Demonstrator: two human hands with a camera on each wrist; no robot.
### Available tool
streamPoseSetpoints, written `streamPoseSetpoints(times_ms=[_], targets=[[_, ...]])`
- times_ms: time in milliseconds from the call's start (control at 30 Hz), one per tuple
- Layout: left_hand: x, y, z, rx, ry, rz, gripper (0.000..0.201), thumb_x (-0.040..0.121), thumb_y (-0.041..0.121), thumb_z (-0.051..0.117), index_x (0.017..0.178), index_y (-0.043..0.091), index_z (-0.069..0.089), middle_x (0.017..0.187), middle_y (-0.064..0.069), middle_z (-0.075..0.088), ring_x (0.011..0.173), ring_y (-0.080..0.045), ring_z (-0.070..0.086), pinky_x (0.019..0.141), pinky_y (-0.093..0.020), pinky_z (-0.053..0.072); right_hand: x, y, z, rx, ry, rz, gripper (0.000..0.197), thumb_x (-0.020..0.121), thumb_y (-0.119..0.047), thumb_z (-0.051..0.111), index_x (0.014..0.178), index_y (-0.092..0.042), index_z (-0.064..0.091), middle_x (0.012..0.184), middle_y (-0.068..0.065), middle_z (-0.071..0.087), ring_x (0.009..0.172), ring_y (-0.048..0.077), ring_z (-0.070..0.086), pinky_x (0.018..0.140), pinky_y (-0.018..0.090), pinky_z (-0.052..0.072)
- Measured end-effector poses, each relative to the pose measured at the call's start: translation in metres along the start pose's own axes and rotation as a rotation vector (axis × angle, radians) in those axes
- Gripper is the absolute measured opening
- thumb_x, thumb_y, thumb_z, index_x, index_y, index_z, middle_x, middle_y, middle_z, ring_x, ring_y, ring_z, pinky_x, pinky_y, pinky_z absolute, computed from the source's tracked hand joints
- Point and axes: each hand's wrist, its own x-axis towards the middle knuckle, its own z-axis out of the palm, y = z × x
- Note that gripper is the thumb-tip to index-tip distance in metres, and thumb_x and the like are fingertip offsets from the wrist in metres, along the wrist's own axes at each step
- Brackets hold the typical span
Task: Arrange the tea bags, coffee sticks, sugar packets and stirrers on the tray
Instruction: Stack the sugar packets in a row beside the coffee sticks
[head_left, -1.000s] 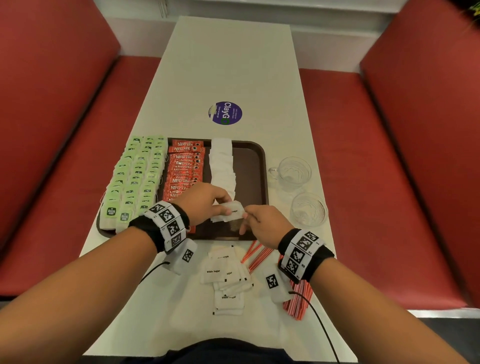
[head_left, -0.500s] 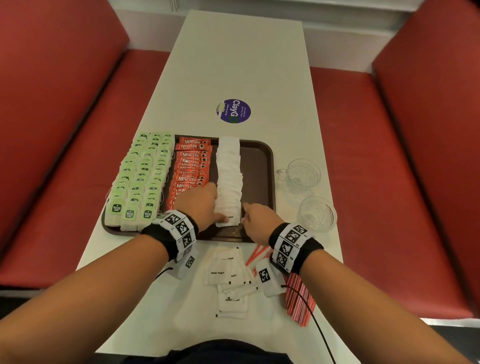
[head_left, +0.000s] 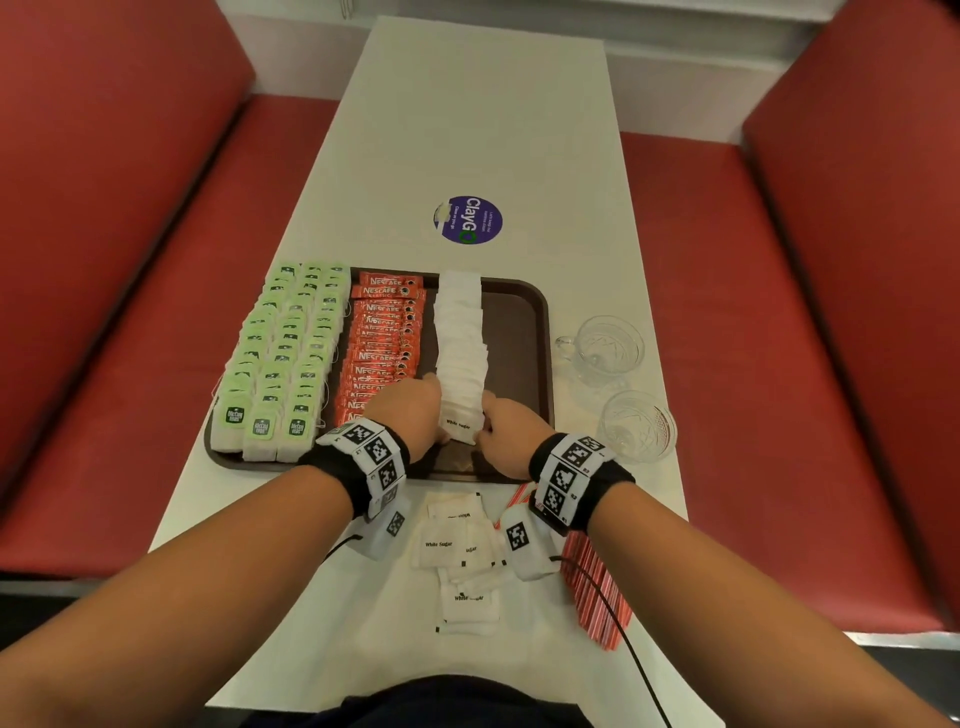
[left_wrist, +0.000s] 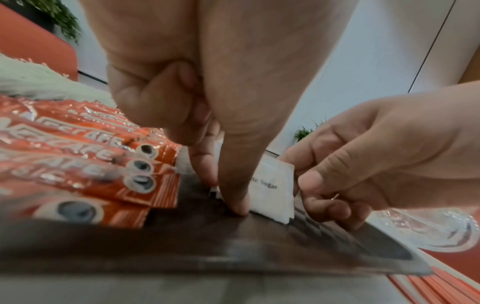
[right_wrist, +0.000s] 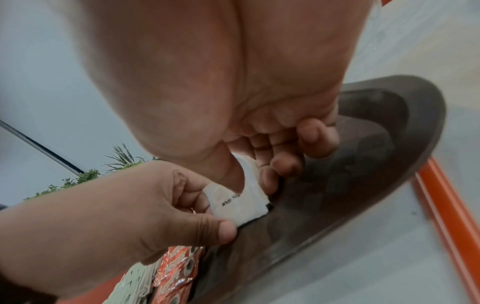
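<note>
We read "NESCAFE" on the orange coffee sticks (head_left: 382, 345), with "CLASSIC" beneath it on one near the far end. The sugar packets (head_left: 451, 546) on the table are printed "White Sugar", as is the nearest packet (head_left: 459, 423) on the tray. The round purple sticker (head_left: 468, 220) reads "ClayGO". The green tea bag tags (head_left: 261, 426) possibly read "McCoy".

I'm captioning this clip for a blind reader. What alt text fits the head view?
Both hands, left hand and right hand, pinch the nearest sugar packet in a white row on a brown tray, beside rows of coffee sticks and tea bags. Loose packets and stirrers lie on the table.
</note>
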Motion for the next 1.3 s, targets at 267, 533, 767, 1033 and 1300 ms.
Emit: streamPoseSetpoints(times_ms=[267, 533, 767, 1033, 1300], targets=[[-0.032, -0.011, -0.012, -0.125, 0.111, 0.126, 0.052, 0.084, 0.044, 0.074, 0.124, 0.019, 0.053, 0.106, -0.001, 0.063, 0.097, -0.023, 0.063, 0.079, -0.033, 0.049, -0.027, -0.002, -0.005, -0.014, 0.086, -0.017, 0.043, 0.094, -0.026, 0.06, 0.133, -0.012, 0.047, 0.108, 0.006, 0.063, 0.096, 0.023, 0.061, 0.082, 0.033, 0.05], [-0.077, -0.021, 0.016, 0.044, -0.199, 0.47, 0.048, 0.078, 0.057, 0.073, 0.116, 0.029, 0.063, 0.103, 0.01, 0.056, 0.093, -0.012, 0.055, 0.078, -0.031, 0.047, -0.068, -0.015, 0.008, -0.273, -0.093, -0.14, 0.04, 0.08, -0.048, 0.076, 0.108, -0.023, 0.063, 0.091, -0.008, 0.06, 0.084, 0.014, 0.058, 0.072, 0.029, 0.045], [-0.088, -0.022, 0.037, 0.027, -0.154, 0.445, 0.053, 0.08, 0.05, 0.076, 0.124, 0.028, 0.057, 0.114, 0.009, 0.056, 0.101, -0.015, 0.058, 0.079, -0.03, 0.046, -0.08, -0.022, 0.033, -0.482, -0.187, -0.132, 0.057, 0.074, -0.055, 0.079, 0.113, -0.019, 0.061, 0.104, -0.001, 0.065, 0.091, 0.022, 0.063, 0.079, 0.038, 0.055], [-0.092, -0.02, 0.035, 0.006, -0.182, 0.403, 0.043, 0.08, 0.043, 0.078, 0.113, 0.023, 0.059, 0.101, 0.006, 0.061, 0.085, -0.014, 0.053, 0.071, -0.029, 0.041, -0.082, -0.03, 0.034, -0.476, -0.236, -0.083, 0.054, 0.077, -0.046, 0.081, 0.118, -0.014, 0.064, 0.111, 0.004, 0.065, 0.097, 0.026, 0.064, 0.086, 0.041, 0.055], [-0.094, -0.032, 0.026, -0.037, -0.167, 0.391, 0.034, 0.089, 0.048, 0.067, 0.114, 0.024, 0.064, 0.104, 0.007, 0.06, 0.096, -0.015, 0.057, 0.081, -0.031, 0.046, -0.081, -0.025, 0.033, -0.357, -0.21, -0.095, 0.057, 0.082, -0.039, 0.079, 0.13, -0.015, 0.06, 0.124, 0.004, 0.063, 0.106, 0.026, 0.062, 0.084, 0.034, 0.052]])
